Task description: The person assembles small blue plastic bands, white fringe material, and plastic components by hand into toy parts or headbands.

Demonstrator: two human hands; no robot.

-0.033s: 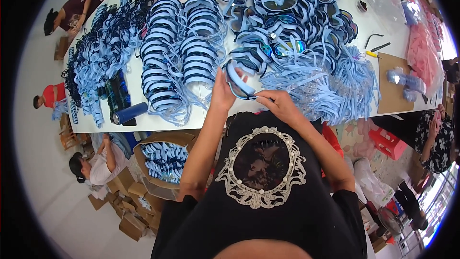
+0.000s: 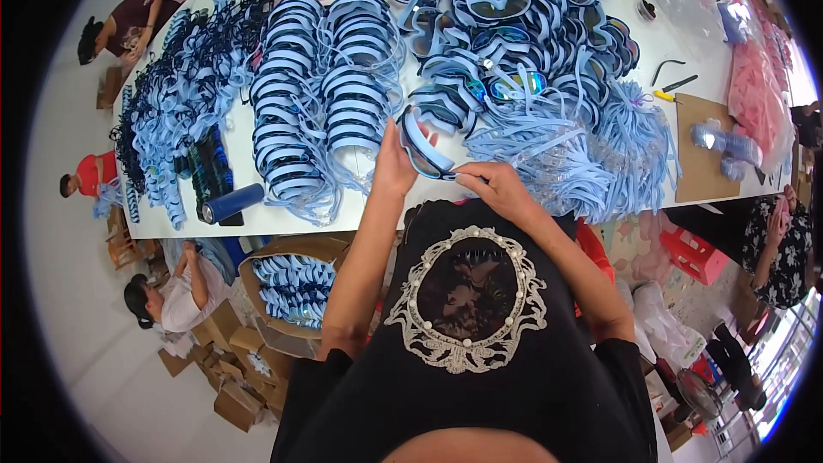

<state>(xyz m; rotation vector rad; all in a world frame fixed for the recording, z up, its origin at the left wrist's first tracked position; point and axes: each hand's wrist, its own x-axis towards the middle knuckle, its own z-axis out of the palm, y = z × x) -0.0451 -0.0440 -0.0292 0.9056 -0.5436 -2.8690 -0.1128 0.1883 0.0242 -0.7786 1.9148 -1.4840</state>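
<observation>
Light blue swim goggles with a dark rim point(image 2: 426, 154) are held up between my hands at the table's near edge. Their left end rests in the grip of my left hand point(image 2: 394, 165), with fingers partly behind the frame. At the lower right corner, my right hand point(image 2: 504, 190) pinches the frame between thumb and fingers. Beyond them lies a heap of similar goggles point(image 2: 506, 9). To the right of the held pair are bundles of light blue straps point(image 2: 557, 167). Two neat rows of stacked goggles point(image 2: 356, 103) stand to the left.
Tangled blue and black straps point(image 2: 184, 86) cover the table's left side, near a blue cylinder point(image 2: 233, 203). A cardboard sheet point(image 2: 699, 176) lies at right, with a yellow-handled tool point(image 2: 664, 96) above it. Below the table edge stands a box of goggles point(image 2: 296, 291). Other people sit around.
The goggles have turned slightly between my hands, their frame now a little more tilted. Both hands keep their grip in nearly the same place.
</observation>
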